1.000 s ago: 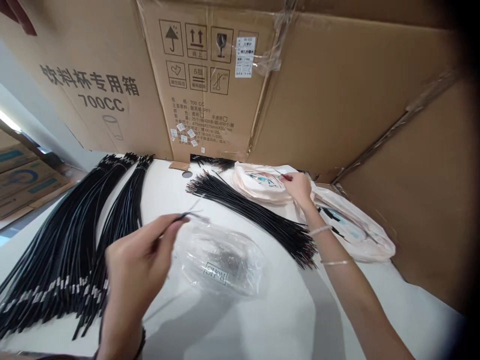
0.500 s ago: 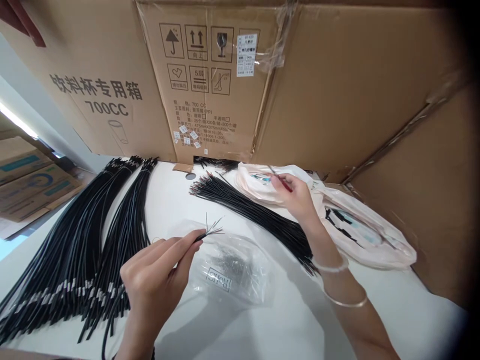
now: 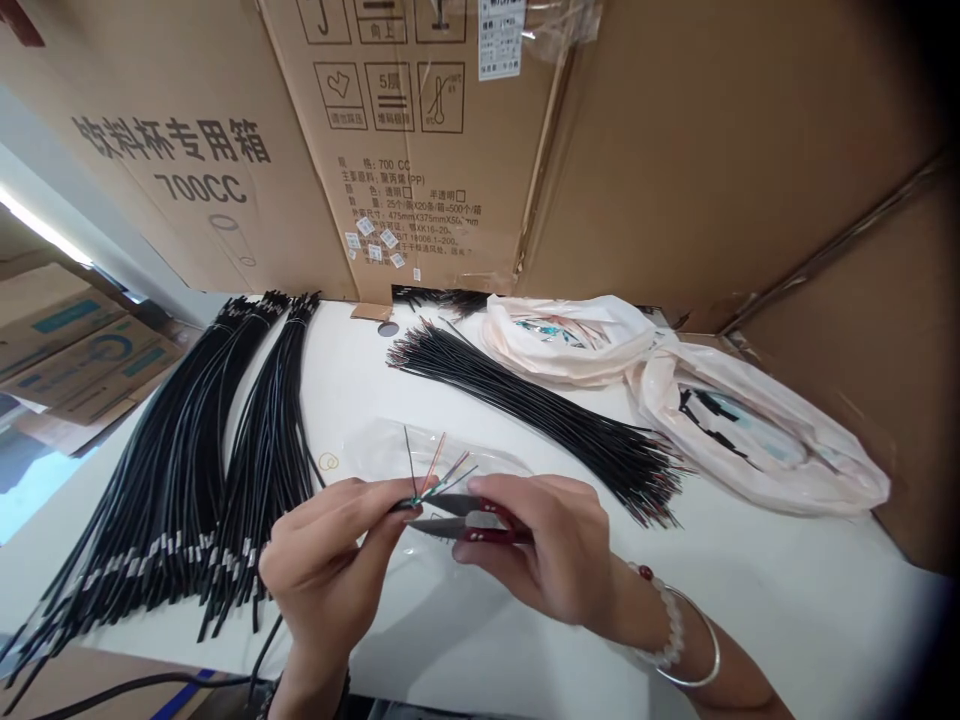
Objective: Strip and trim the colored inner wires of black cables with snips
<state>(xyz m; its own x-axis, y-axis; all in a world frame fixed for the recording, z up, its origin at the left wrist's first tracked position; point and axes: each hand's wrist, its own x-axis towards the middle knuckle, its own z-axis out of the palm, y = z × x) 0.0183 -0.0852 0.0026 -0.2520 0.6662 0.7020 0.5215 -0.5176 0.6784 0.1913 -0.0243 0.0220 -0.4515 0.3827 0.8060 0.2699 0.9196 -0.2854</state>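
Observation:
My left hand (image 3: 322,555) pinches the end of a black cable, whose thin coloured wires (image 3: 450,470) fan out past the fingertips. In my right hand (image 3: 566,550) is a pair of red-handled snips (image 3: 491,525). Their blades are parted and reach to the base of the wires, close to my left fingertips. Whether the blades touch a wire I cannot tell. Beneath both hands a clear plastic bag (image 3: 375,440) lies on the white table, mostly covered. Behind them stretches a bundle of black cables (image 3: 517,405) with bare wire ends.
More black cable bundles (image 3: 169,480) lie along the left side. Two rolled-edge white bags stand at the back right; the nearer bag (image 3: 840,470) holds black pieces. A large cardboard box (image 3: 420,220) walls off the back. A yellow band (image 3: 328,461) rests near the left bundles.
My right hand has come down and left from over the white bag, bringing the snips to the wires in my left hand. The view has tilted downward.

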